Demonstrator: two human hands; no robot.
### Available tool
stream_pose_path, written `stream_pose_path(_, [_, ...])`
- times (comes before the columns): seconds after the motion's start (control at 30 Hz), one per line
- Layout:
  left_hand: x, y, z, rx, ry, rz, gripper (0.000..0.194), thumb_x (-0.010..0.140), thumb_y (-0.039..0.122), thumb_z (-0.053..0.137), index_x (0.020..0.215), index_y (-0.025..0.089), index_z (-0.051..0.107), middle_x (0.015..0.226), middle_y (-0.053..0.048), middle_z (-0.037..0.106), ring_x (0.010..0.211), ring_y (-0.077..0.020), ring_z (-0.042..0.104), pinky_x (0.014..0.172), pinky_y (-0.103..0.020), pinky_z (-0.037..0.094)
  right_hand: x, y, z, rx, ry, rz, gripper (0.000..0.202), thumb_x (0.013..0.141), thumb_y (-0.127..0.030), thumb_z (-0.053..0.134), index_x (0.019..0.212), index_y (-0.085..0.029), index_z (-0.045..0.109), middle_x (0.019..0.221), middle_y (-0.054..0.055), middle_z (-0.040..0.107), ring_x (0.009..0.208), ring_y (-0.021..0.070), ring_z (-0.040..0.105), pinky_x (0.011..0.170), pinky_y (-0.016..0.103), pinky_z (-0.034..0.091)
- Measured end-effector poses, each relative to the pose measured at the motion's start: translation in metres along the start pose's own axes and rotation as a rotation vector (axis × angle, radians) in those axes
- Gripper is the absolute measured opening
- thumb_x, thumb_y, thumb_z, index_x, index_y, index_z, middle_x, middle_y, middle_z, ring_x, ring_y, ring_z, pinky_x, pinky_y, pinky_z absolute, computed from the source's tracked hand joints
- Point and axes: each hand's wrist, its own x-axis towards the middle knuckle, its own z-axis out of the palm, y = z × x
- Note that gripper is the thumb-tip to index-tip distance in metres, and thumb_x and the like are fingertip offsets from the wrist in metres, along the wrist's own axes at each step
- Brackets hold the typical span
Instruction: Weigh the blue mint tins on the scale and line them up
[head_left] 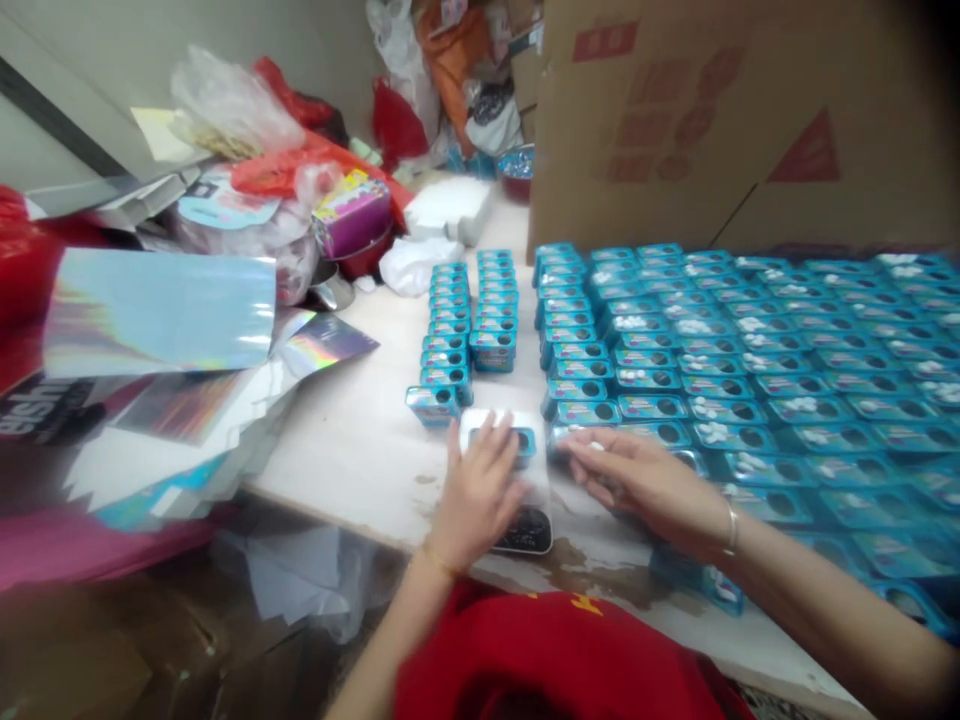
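Note:
A blue tin with a dark oval window [525, 442] rests on a small white kitchen scale [541, 480] near the table's front edge. My left hand [480, 480] lies over this tin, fingers stretched out and apart, thumb spread toward the scale's dark display; part of the tin is hidden beneath. To the right of the scale, my right hand [630, 475] is closed in a pinch with small white pieces [596, 447] showing at its fingertips. Just beyond those fingers begin the rows of similar blue tins [649, 407], several with white pieces on top.
Two short rows of blue tins [450, 345] stand behind the scale. A large cardboard box [675, 120] blocks the back right. Shiny sheets [161, 310], plastic bags [232, 100] and a purple box [356, 218] crowd the left. Near the back is a white foam block [450, 208].

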Motion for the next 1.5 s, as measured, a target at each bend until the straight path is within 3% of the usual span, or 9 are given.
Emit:
stream_pose_path(0.1, [0.011, 0.003, -0.004, -0.064, -0.086, 0.123, 0.049, 0.095, 0.024, 0.039, 0.142, 0.015, 0.026, 0.143, -0.016, 0.037, 0.136, -0.0233, 0.031, 0.115, -0.054, 0.007, -0.004, 0.004, -0.003, 0.037, 0.007, 0.014, 0.028, 0.078, -0.045, 0.067, 0.086, -0.018, 0.062, 0.069, -0.002, 0.054, 0.048, 0.0041, 0.036, 0.042, 0.02, 0.017])
stream_pose_path(0.3, [0.014, -0.013, -0.022, -0.105, 0.174, -0.044, 0.047, 0.092, 0.016, 0.044, 0.138, 0.021, 0.034, 0.135, -0.012, 0.048, 0.131, -0.0234, 0.039, 0.114, -0.053, 0.019, -0.019, 0.001, -0.01, 0.073, 0.042, 0.023, 0.03, 0.08, -0.045, 0.064, 0.089, -0.017, 0.062, 0.071, -0.001, 0.054, 0.05, 0.0038, 0.035, 0.045, 0.019, 0.019])
stream_pose_path(0.5, [0.025, -0.025, -0.013, -0.015, -0.194, -0.015, 0.049, 0.087, 0.032, 0.057, 0.131, 0.016, 0.039, 0.119, -0.013, 0.056, 0.113, -0.026, 0.052, 0.103, -0.047, 0.037, -0.035, 0.006, -0.012, 0.135, -0.017, 0.038, 0.029, 0.082, -0.046, 0.062, 0.092, -0.018, 0.062, 0.069, -0.002, 0.051, 0.046, 0.0024, 0.034, 0.044, 0.021, 0.012])
stream_pose_path(0.77, [0.113, -0.089, 0.005, 0.247, -0.277, -0.001, 0.034, 0.083, 0.026, 0.059, 0.114, 0.016, 0.052, 0.109, -0.012, 0.057, 0.102, -0.0285, 0.052, 0.086, -0.042, 0.042, -0.063, 0.01, -0.023, 0.218, 0.068, 0.0, 0.03, 0.082, -0.046, 0.063, 0.092, -0.019, 0.062, 0.07, -0.002, 0.051, 0.048, 0.0032, 0.035, 0.045, 0.021, 0.014])
stream_pose_path(0.9, [0.132, -0.107, 0.018, 0.369, -0.292, -0.012, 0.039, 0.081, 0.024, 0.061, 0.117, 0.016, 0.052, 0.113, -0.013, 0.055, 0.105, -0.031, 0.05, 0.087, -0.044, 0.039, -0.077, 0.018, -0.043, 0.254, 0.184, -0.037, 0.024, 0.085, -0.043, 0.059, 0.095, -0.022, 0.063, 0.073, -0.002, 0.051, 0.051, 0.0043, 0.035, 0.046, 0.02, 0.019])
stream_pose_path(1.07, [0.12, -0.06, 0.015, 0.162, -0.056, 0.075, 0.033, 0.087, 0.029, 0.055, 0.118, 0.018, 0.05, 0.124, -0.013, 0.05, 0.116, -0.0276, 0.046, 0.096, -0.043, 0.035, -0.088, 0.029, -0.062, 0.325, 0.334, -0.054, 0.024, 0.084, -0.041, 0.061, 0.101, -0.024, 0.064, 0.08, -0.001, 0.053, 0.053, 0.0062, 0.035, 0.048, 0.02, 0.028])
stream_pose_path(1.2, [0.102, 0.005, 0.028, 0.038, -0.221, 0.35, 0.026, 0.086, 0.037, 0.057, 0.105, 0.021, 0.057, 0.133, -0.011, 0.047, 0.126, -0.0287, 0.039, 0.102, -0.048, 0.031, -0.089, 0.031, -0.064, 0.367, 0.362, -0.052, 0.025, 0.082, -0.042, 0.063, 0.099, -0.024, 0.065, 0.083, 0.0, 0.054, 0.055, 0.0072, 0.036, 0.047, 0.021, 0.029])
stream_pose_path(1.37, [0.09, 0.038, 0.054, 0.136, -0.27, 0.342, 0.003, 0.086, 0.019, 0.055, 0.086, 0.019, 0.058, 0.133, -0.009, 0.048, 0.13, -0.0273, 0.035, 0.108, -0.053, 0.025, -0.093, 0.029, -0.058, 0.391, 0.328, -0.091, 0.023, 0.081, -0.04, 0.065, 0.097, -0.024, 0.067, 0.083, 0.001, 0.055, 0.056, 0.0077, 0.037, 0.047, 0.02, 0.029])
stream_pose_path(1.5, [0.09, 0.042, 0.016, 0.119, -0.318, 0.37, 0.009, 0.088, 0.013, 0.049, 0.086, 0.019, 0.056, 0.125, -0.007, 0.053, 0.121, -0.023, 0.045, 0.11, -0.051, 0.025, -0.1, 0.034, -0.059, 0.412, 0.342, -0.109, 0.019, 0.081, -0.038, 0.065, 0.094, -0.025, 0.068, 0.086, 0.0, 0.055, 0.056, 0.0071, 0.037, 0.048, 0.02, 0.029])
